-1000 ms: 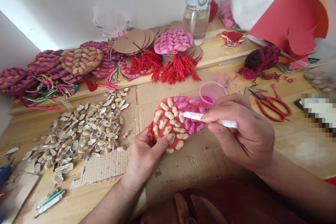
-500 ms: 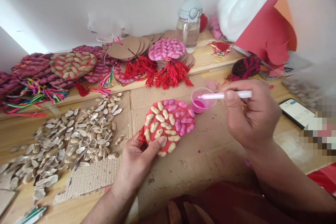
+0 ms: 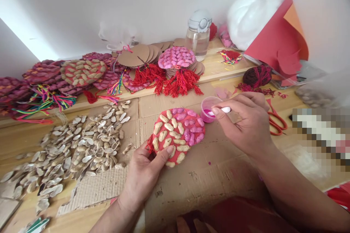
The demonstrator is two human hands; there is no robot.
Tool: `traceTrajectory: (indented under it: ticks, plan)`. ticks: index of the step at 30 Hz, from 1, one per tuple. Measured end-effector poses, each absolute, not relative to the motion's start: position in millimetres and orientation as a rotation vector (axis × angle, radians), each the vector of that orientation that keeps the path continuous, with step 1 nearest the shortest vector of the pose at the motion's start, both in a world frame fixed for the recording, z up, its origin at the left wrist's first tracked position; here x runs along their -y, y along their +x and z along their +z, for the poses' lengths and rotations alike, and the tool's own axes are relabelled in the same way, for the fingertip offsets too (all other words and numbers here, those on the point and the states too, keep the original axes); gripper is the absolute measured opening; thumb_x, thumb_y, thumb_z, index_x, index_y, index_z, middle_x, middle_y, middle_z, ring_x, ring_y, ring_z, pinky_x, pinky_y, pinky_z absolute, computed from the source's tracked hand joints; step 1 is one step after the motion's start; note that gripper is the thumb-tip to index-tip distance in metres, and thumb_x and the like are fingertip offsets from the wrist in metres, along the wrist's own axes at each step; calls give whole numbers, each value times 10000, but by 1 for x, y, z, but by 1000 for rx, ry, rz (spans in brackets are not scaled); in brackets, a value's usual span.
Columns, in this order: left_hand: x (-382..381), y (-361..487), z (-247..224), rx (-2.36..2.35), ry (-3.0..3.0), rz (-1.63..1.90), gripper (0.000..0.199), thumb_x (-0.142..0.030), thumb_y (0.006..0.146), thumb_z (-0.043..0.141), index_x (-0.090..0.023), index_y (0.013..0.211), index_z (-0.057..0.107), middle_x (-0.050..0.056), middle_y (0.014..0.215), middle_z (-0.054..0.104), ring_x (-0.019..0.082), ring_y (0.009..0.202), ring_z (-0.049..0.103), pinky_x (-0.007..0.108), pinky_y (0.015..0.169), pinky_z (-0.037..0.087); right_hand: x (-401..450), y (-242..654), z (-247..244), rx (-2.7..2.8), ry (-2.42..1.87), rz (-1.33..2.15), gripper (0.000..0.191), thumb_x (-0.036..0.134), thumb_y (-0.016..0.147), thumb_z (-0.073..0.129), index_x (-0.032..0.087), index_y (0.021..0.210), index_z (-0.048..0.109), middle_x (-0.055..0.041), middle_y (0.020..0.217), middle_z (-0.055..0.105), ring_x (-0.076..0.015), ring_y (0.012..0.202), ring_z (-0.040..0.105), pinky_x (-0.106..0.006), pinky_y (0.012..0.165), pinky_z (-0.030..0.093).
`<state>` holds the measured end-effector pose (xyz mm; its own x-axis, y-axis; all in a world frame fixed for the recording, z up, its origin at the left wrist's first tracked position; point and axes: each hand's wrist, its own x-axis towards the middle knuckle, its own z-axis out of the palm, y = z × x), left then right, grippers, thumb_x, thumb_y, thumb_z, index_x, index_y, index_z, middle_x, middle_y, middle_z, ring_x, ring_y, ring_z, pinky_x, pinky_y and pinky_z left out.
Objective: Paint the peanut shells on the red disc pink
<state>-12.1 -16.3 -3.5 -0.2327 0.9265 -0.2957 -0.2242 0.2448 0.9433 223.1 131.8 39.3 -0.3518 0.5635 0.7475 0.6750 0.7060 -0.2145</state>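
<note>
My left hand (image 3: 149,169) grips the lower left edge of a round red disc (image 3: 179,135) covered with peanut shells, thumb on top. Shells on its right side are painted pink; the others are plain tan. Just right of the disc stands a small clear cup (image 3: 205,106) with pink paint inside. My right hand (image 3: 243,122) is closed on a white pen-like brush (image 3: 225,109) at the cup; the brush's tip is hidden. Brown cardboard (image 3: 218,174) lies under the disc and cup.
Loose peanut shells (image 3: 90,143) spread on the left. Behind are finished discs (image 3: 83,71), a pink disc (image 3: 177,57) with red tassels and a water bottle (image 3: 197,38). Red scissors (image 3: 277,122), dark yarn (image 3: 257,76) and red paper (image 3: 281,40) are at the right.
My right hand has moved left and tilted the brush, bringing it down to the cup. The scissors now show beside it. My left hand still holds the disc, and the view has shifted slightly.
</note>
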Motion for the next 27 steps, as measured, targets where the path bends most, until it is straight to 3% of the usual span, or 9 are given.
traceTrajectory:
  ticks: [11, 17, 27]
  plan:
    - [14, -8, 7, -1346, 707, 1277, 342, -440, 885, 867, -172, 1092, 823, 82, 1031, 866, 238, 923, 810, 306, 856, 636, -119, 225, 53, 1837, -944, -81, 92, 293, 956, 725, 248, 1005, 789, -38, 894, 805, -248, 916, 659, -445, 899, 509]
    - [15, -10, 3, -1342, 699, 1270, 319, -413, 891, 867, -170, 1093, 823, 77, 1014, 866, 208, 870, 802, 273, 806, 632, -99, 217, 58, 1876, -729, 359, 122, 208, 971, 672, 252, 1031, 769, -14, 895, 754, -214, 939, 665, -400, 876, 527]
    - [16, -6, 7, -1324, 650, 1296, 297, -387, 885, 870, -183, 1094, 822, 94, 1038, 865, 260, 892, 823, 356, 839, 663, -88, 210, 61, 2190, -565, 317, 57, 241, 995, 650, 234, 1036, 688, -4, 873, 766, -206, 905, 674, -402, 955, 545]
